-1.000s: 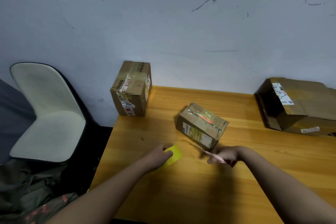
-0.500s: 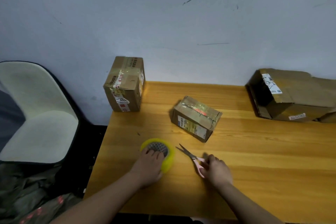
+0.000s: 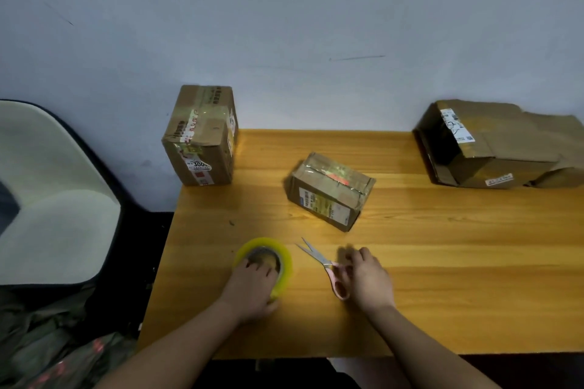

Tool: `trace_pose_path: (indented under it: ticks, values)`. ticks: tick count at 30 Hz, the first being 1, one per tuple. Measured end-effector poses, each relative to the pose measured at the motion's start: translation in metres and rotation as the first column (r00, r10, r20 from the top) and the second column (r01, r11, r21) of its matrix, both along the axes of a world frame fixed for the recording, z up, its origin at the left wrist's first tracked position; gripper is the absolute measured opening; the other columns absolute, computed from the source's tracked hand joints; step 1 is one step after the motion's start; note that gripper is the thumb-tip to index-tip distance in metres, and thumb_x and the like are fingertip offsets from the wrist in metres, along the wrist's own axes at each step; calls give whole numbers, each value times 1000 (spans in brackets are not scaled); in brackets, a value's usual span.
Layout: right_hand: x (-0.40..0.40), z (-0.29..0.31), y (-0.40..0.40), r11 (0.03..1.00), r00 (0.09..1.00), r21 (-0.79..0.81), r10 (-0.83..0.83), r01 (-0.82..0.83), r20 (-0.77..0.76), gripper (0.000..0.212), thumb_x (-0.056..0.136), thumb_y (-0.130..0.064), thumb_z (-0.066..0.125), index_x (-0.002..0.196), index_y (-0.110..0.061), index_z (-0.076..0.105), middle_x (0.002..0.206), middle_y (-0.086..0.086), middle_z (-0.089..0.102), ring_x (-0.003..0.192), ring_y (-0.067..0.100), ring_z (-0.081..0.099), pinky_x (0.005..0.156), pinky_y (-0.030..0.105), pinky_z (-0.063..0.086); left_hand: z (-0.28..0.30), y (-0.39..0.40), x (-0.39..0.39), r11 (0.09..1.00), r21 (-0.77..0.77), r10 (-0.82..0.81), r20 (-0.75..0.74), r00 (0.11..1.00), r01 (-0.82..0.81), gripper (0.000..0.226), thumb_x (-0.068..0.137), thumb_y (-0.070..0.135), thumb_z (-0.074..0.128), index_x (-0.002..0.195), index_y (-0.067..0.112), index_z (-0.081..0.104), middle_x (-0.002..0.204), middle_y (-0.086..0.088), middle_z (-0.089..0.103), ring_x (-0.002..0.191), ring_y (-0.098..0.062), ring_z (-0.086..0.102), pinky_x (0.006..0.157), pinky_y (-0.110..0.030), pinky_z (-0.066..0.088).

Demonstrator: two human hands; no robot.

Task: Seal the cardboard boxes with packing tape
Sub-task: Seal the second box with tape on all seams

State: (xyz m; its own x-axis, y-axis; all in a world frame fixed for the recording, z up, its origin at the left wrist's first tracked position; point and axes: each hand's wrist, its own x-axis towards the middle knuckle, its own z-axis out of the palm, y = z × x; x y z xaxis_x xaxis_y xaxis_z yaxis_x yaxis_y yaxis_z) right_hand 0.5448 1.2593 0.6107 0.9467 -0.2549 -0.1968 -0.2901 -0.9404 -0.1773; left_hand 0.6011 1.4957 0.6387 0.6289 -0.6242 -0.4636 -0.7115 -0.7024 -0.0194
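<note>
We are reading "300" on the 11 o'clock box (image 3: 202, 136). Left hand (image 3: 252, 287) is gripping the flat-lying tape roll (image 3: 284, 257); right hand (image 3: 368, 281) is resting half-curled at scissors (image 3: 322, 264) pointing 10 o'clock.

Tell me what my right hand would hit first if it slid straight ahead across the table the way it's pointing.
Probably the small taped box. The right hand points up the table beside the scissors, with bare table between, though depth is hard to judge.
</note>
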Motion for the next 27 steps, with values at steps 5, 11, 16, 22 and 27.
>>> trace_pose_path:
  ticks: [5,11,16,22,27]
  values:
    - [54,28,-18,977,882,-153,202,-150,425,30,77,-26,74,102,-13,62,99,6,60,86,27,58,65,36,48,21,-25,38,939,-335,123,116,986,-78,43,95,49,40,125,19,49,123,-2,51,111,-20,49,91,-33,37]
    - [122,39,-24,952,935,-214,267,-219,231,66,87,-50,34,139,-11,49,141,7,53,134,26,46,105,40,37,32,-88,114,899,-434,176,252,952,-51,72,92,47,50,150,14,24,157,-5,22,145,-22,16,115,-38,16]
    - [137,19,-33,936,940,-220,310,-276,140,69,89,-53,29,141,-10,48,146,8,47,138,26,41,112,38,25,11,-110,152,971,-239,45,265,963,21,78,95,50,42,154,16,3,162,0,-2,149,-18,-3,120,-39,6]
    - [139,8,-38,941,920,-205,315,-270,234,66,90,-50,34,142,-13,47,148,6,44,140,26,36,111,39,24,-16,-106,165,923,-379,44,266,963,62,82,76,56,61,145,17,40,152,-2,38,141,-21,30,107,-40,39]
    - [141,4,-33,951,922,-208,279,-227,269,64,85,-48,47,140,-15,50,148,5,45,139,26,38,109,40,26,-16,-113,160,904,-427,113,215,970,-11,96,61,44,84,143,17,43,151,-1,39,141,-19,25,106,-35,37]
